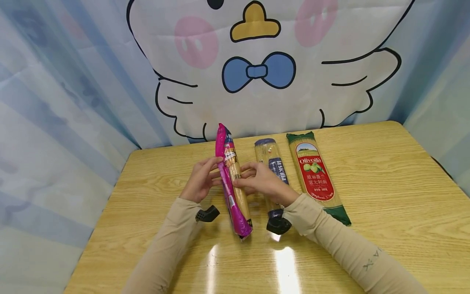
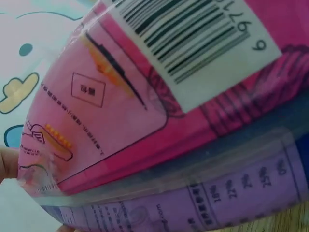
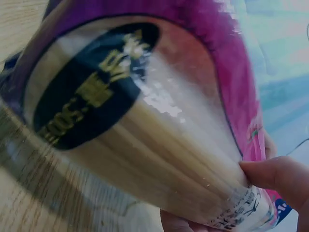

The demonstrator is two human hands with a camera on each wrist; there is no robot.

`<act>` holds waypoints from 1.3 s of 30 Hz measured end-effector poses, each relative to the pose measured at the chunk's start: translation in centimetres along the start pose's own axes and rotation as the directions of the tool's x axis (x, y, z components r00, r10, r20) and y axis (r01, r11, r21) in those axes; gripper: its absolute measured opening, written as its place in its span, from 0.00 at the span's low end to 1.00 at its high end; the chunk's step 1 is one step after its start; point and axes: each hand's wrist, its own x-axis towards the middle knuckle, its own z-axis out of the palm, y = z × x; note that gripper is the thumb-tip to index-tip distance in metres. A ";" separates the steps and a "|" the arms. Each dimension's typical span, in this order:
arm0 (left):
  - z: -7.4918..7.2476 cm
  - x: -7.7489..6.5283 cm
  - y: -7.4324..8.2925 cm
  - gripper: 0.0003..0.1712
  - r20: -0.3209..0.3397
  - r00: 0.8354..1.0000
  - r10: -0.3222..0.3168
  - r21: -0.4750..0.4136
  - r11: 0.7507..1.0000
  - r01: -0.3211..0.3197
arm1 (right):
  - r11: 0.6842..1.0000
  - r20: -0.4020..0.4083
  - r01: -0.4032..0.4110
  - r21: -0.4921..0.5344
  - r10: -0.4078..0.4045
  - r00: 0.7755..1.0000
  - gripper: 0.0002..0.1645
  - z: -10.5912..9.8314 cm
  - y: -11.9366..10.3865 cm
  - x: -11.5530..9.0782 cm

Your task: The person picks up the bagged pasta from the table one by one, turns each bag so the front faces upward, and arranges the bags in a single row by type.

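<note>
Both hands hold a pink and clear pack of dry noodles [image 1: 238, 204], its long side running away from me. The left hand [image 1: 200, 177] grips its left side, thumb on the pink film. On the right side, the right hand [image 1: 262, 181] pinches it with thumb and fingers. The left wrist view shows the printed back of the pack [image 2: 120, 159] with a barcode. In the right wrist view the pack's clear window [image 3: 178, 140] reveals pale noodles, and the thumb [image 3: 275, 174] presses its edge. Whether the pack touches the table cannot be told.
A spaghetti pack with a dark blue label [image 1: 277, 165] lies right of the held pack, partly under the right hand. Farther right lies a green-ended spaghetti pack [image 1: 317, 175] with a red label. The wooden table [image 1: 389, 192] meets a cartoon-print curtain [image 1: 257, 110] at the back.
</note>
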 end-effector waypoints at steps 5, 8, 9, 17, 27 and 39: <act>0.1 -0.1 0.2 0.28 0.030 1.000 -0.003 0.029 1.000 0.002 | 1.000 -0.042 -0.003 0.007 0.004 0.999 0.38 0.1 -0.5 -0.1; 0.3 -0.2 0.4 0.32 -0.005 1.000 -0.009 0.102 0.995 0.009 | 1.000 -0.050 0.010 0.008 -0.009 0.999 0.37 0.1 -0.8 -0.3; 0.3 -0.4 0.5 0.33 -0.026 1.000 -0.008 0.131 0.991 0.011 | 1.000 -0.053 0.017 -0.003 -0.017 0.998 0.38 0.0 -0.8 -0.3; 0.5 -1.9 0.6 0.31 -0.130 0.989 0.067 0.226 0.974 -0.036 | 0.995 -0.083 0.055 -0.081 -0.061 0.995 0.36 -0.1 -0.9 -0.7; 2.5 -2.5 0.5 0.29 -0.146 0.980 0.132 0.273 0.958 -0.088 | 0.957 -0.119 0.117 -0.264 -0.153 0.981 0.32 0.0 -1.1 -1.0; 3.2 -1.9 0.1 0.33 -0.212 0.968 0.136 0.288 0.955 -0.071 | 0.915 -0.154 0.138 -0.379 -0.209 0.966 0.30 0.8 -1.8 -1.4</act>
